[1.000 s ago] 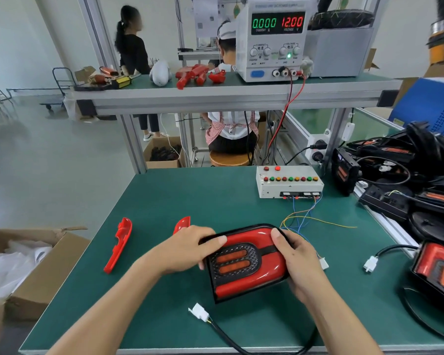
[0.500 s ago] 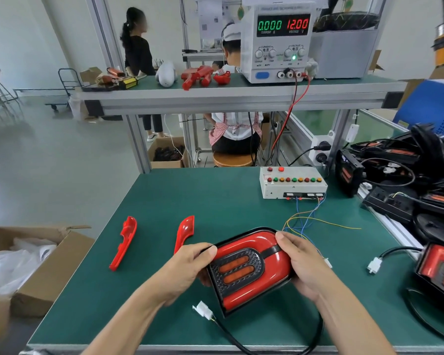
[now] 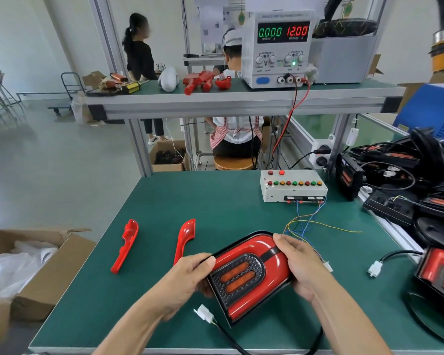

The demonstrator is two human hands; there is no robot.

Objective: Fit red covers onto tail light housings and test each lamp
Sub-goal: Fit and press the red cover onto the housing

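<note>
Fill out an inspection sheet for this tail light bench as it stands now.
Surface: green bench mat, flat.
Job's things: tail light held in both hands, unlit; two loose red covers left of it.
Clutter: heap of lamp units at right.
Hands: left hand and right hand grip the lamp's sides.
Cables: lamp's white connector unplugged; test box wires trail loose.
Surroundings: power supply reads 12.00 volts, 0.000 current; two people beyond.
</note>
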